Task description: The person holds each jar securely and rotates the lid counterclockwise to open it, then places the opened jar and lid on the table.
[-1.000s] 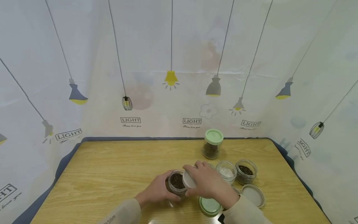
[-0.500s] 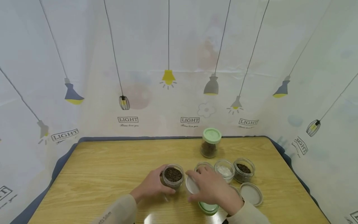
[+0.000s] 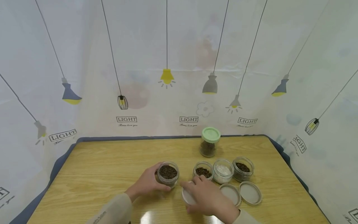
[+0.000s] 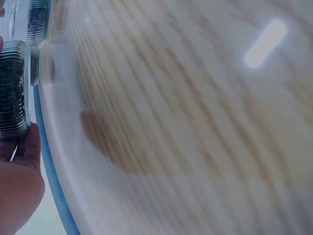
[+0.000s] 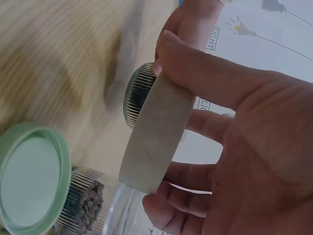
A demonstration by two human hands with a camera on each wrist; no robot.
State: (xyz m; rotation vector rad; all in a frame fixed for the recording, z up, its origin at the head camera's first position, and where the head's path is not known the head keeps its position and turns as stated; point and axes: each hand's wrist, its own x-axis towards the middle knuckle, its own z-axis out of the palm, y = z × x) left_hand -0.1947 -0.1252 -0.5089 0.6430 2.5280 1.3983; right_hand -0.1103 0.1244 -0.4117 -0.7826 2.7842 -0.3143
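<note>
Head view has the left hand point(image 3: 147, 181) gripping an uncovered, dark-filled jar point(image 3: 174, 182) near the middle of the tabletop point(image 3: 112, 161), the right hand point(image 3: 207, 196) pinching a whitish lid point(image 3: 186, 196) just right of it.

The left hand point(image 3: 146, 183) holds an open jar point(image 3: 168, 174) of dark bits. The right hand point(image 3: 206, 196) holds a white lid point(image 3: 188, 197). Four more jars point(image 3: 223, 171) stand on the bench point(image 3: 112, 161).

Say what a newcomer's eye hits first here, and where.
Likely the lamps printed across the backdrop. Next, the green-topped jar near the back of the table. Then, nearer the camera, the left hand gripping an open jar, and to its right the right hand holding a pale lid.
</note>
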